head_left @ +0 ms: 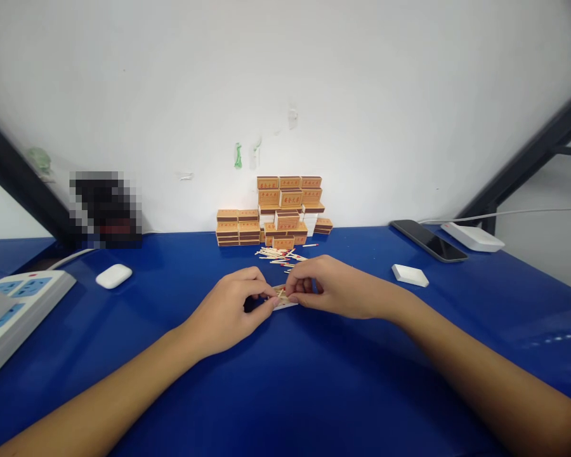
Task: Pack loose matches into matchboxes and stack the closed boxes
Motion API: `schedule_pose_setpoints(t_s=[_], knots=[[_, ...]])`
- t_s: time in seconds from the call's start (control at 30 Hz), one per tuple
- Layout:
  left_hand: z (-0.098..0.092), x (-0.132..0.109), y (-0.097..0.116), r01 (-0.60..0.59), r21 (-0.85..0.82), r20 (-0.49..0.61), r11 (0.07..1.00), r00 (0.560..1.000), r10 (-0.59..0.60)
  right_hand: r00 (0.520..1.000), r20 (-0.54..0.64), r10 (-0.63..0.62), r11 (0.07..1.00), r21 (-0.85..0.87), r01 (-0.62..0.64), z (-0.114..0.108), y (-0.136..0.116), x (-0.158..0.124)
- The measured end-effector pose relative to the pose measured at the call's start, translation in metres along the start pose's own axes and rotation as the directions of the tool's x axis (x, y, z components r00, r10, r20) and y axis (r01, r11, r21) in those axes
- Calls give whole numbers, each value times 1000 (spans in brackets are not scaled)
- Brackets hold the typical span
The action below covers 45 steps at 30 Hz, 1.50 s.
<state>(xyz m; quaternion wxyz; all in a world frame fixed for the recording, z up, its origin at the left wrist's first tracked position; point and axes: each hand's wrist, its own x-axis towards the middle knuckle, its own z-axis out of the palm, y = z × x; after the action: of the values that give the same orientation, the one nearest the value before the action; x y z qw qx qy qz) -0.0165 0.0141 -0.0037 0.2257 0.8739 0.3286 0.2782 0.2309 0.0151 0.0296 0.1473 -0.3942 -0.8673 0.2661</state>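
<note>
A small white matchbox tray [285,306] lies on the blue table with several matches [282,294] in it. My left hand [235,304] is over the tray's left end, its thumb and forefinger pinched on the match ends. At the right end, my right hand [330,285] has its thumb and fingers closed at the matches and curled over the tray. The fingers hide part of the tray. Just behind the hands lies a loose pile of red-tipped matches [276,254].
Matchboxes [290,198] are stacked against the wall, with a lower stack [238,228] to their left. At right are a small white tray-like piece [410,275], a black phone [428,240] and a white device [472,237]. A white rounded case [114,276] and a power strip [28,304] are at left.
</note>
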Motion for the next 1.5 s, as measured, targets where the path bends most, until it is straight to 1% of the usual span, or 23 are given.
schedule_pose_setpoints(t_s=[0.13,0.23,0.3,0.4,0.53,0.63,0.73,0.83,0.9,1.0,1.07,1.13,1.23,1.33,1.4,1.5], knots=[[0,-1,0,16,-18,-39,1000,999,-16,999,-21,-48,998,-35,47,0,-1,0],[-1,-1,0,24,14,-53,1000,998,-23,999,-30,-29,997,-67,27,-1,-5,-1],[-3,-1,0,33,39,-47,999,998,-31,1000,-16,-5,996,-84,3,0,-7,-1],[-4,-1,1,46,63,-36,997,998,-44,1000,20,-7,995,-100,9,3,-7,-1],[-4,0,3,66,40,-13,997,998,-66,1000,31,-4,997,-83,7,3,-4,-2],[-3,2,4,101,2,-11,995,995,-101,1000,-18,-6,997,-73,4,1,-3,-1],[-3,3,4,134,-22,-47,991,990,-135,994,-111,-3,999,-41,-2,4,-6,2],[-3,3,2,138,6,-97,990,986,-136,980,-199,15,1000,4,-14,13,-10,6],[-3,2,2,117,52,-114,992,987,-110,973,-230,10,1000,-3,-11,20,-12,9],[-4,-1,3,58,113,-112,992,993,-45,974,-225,-19,998,-59,6,26,-8,10],[-4,-3,4,20,138,-96,990,995,-7,976,-214,-42,996,-84,25,26,-4,9],[-5,-3,4,6,145,-75,989,997,5,976,-209,-64,995,-87,46,24,-2,8],[-7,-2,4,14,123,-29,992,1000,-11,981,-177,-74,995,-77,62,20,-2,7],[-9,0,2,43,91,13,995,999,-45,988,-149,-46,995,-92,33,20,-4,7],[-9,2,2,63,72,7,995,998,-63,989,-143,-20,994,-106,5,21,-5,7],[-8,3,3,77,44,-31,996,997,-76,988,-154,-2,993,-119,-17,21,-5,8]])
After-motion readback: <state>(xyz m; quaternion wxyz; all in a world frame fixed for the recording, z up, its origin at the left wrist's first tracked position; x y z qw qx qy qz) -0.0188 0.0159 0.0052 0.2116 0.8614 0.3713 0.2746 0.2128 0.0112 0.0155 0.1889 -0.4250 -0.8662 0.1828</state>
